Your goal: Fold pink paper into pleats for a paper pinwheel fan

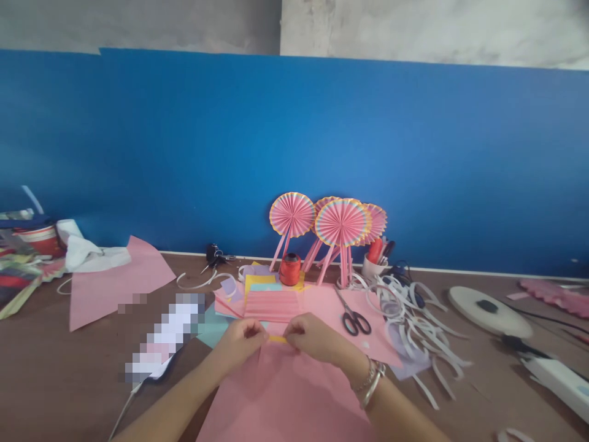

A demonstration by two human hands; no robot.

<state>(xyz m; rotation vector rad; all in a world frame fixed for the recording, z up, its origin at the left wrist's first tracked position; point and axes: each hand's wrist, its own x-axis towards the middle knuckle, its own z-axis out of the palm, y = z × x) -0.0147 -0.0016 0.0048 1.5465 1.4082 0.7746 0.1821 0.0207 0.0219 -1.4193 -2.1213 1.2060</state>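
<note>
Both my hands rest at the far edge of a large pink paper sheet (285, 393) on the brown table. My left hand (242, 341) is closed in a pinch on that edge. A short way to its right, my right hand (313, 337) pinches the same edge, and a thin yellow strip (277, 338) shows between the two hands. Bracelets circle my right wrist. Just beyond my hands lies a pleated pink paper piece (271, 305).
Black scissors (353, 319) lie right of my hands, beside curled white paper strips (414, 313). Finished pink paper fans (338, 227) lean on the blue wall behind a red ribbon spool (289, 269). Another pink sheet (115, 282) lies left; a white round lamp base (488, 310) sits right.
</note>
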